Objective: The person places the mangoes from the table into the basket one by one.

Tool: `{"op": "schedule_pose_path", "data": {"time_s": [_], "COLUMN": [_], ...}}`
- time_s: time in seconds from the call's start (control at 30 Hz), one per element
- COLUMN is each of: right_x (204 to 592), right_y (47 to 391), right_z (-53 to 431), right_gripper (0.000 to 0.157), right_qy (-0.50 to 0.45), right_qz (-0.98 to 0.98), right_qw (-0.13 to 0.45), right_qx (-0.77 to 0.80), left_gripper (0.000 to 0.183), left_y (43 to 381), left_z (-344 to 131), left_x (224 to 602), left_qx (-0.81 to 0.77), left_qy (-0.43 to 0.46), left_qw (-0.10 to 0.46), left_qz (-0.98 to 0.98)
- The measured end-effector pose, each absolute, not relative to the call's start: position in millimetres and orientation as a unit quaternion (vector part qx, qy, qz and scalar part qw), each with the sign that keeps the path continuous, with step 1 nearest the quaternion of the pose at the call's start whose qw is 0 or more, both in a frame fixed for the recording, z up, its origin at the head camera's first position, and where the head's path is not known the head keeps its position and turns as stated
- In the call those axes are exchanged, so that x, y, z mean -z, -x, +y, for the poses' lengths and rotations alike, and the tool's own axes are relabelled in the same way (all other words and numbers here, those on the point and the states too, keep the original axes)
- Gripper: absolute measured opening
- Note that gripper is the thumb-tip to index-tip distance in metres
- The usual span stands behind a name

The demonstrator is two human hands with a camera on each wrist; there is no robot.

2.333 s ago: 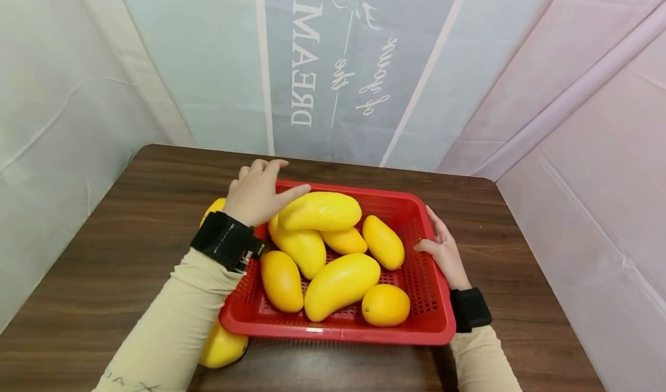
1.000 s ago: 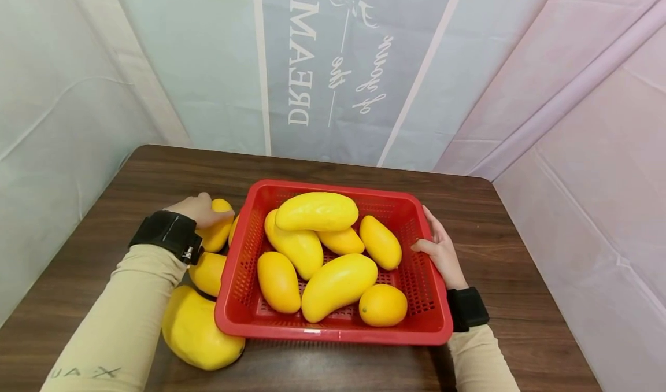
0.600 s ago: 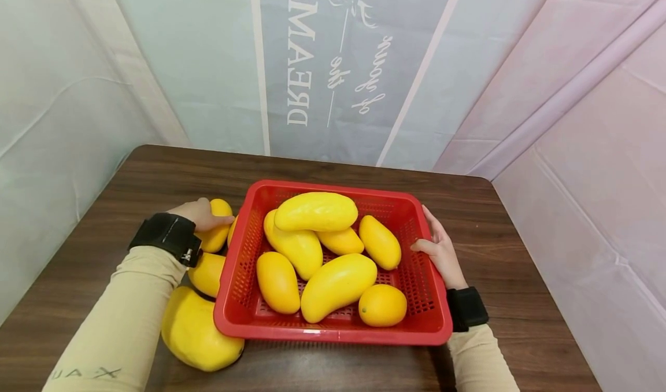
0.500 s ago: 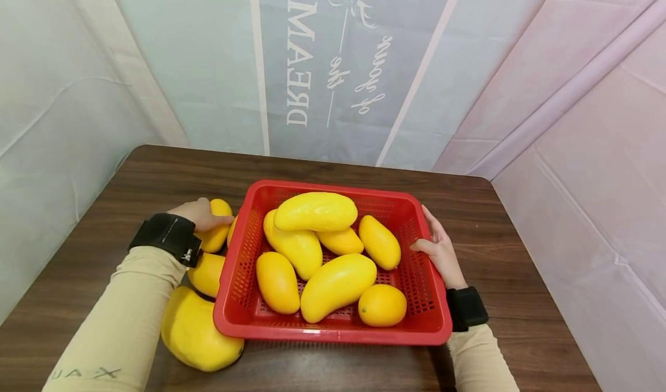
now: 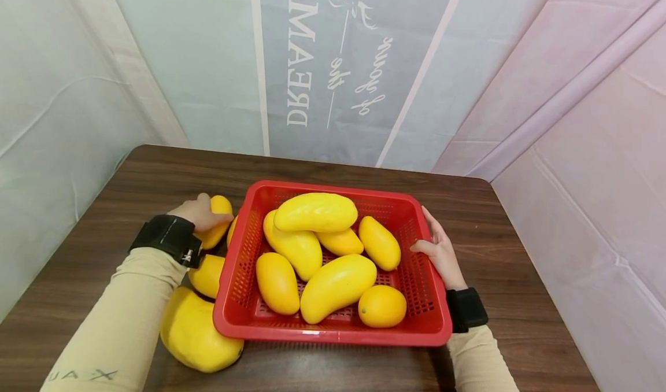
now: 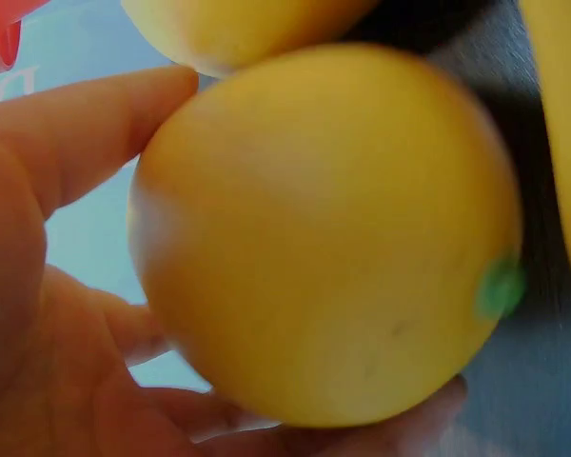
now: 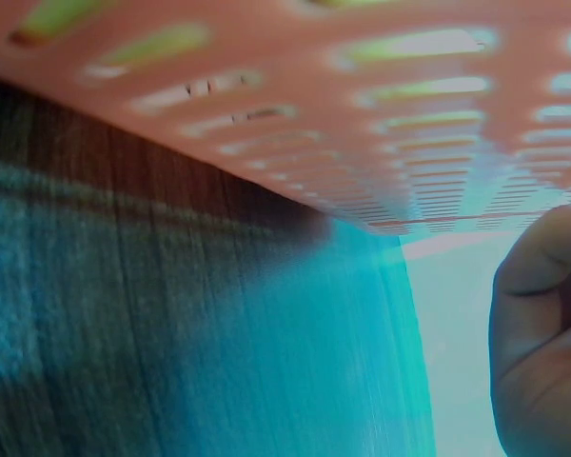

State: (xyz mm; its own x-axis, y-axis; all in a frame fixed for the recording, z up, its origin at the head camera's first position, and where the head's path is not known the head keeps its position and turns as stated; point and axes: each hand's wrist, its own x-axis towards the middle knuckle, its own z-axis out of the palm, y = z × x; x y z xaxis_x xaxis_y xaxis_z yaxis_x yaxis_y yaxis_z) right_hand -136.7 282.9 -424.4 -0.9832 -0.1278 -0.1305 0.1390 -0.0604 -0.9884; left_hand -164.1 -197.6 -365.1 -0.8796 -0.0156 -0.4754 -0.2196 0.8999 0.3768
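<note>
A person's left hand curls around a smooth, rounded, yellow-orange mango left of the basket, thumb on one side and fingers clamped on the other, probably because so round a fruit could roll from a looser hold. Whether it touches the dark brown wood-grain surface cannot be told. The right hand pinches the right wall of a rectangular red plastic basket with perforated sides, thumb inside and fingers outside, likely to steady it. Seven yellow mangoes lie in the basket; one long, bright yellow mango rests across others, which prop it up. Beside the left wall, partly hidden by its overhanging rim, are a large yellow mango, a smaller orange-yellow mango and a barely visible yellow fruit.
</note>
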Motion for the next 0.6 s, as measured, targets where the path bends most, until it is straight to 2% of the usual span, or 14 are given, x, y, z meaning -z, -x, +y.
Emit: {"op": "schedule_pose_path", "data": {"time_s": [0.27, 0.6], "right_x": [425.8, 425.6], "right_y": [137.1, 136.6], "right_z": [283.1, 282.4], "right_gripper": [0.082, 0.083], "right_qy": [-0.003, -0.002], "right_qz": [0.678, 0.677], "right_qw": [0.091, 0.091], "right_qx": [0.729, 0.731], "left_gripper": [0.096, 0.096], "left_y": [167.4, 169.9], "left_z": [-197.9, -180.3], "left_x": [368.9, 352.6], "left_qx": [-0.247, -0.265], "left_qy": [0.084, 0.106], "left_qw": [0.202, 0.123], "left_qz": [0.944, 0.950]}}
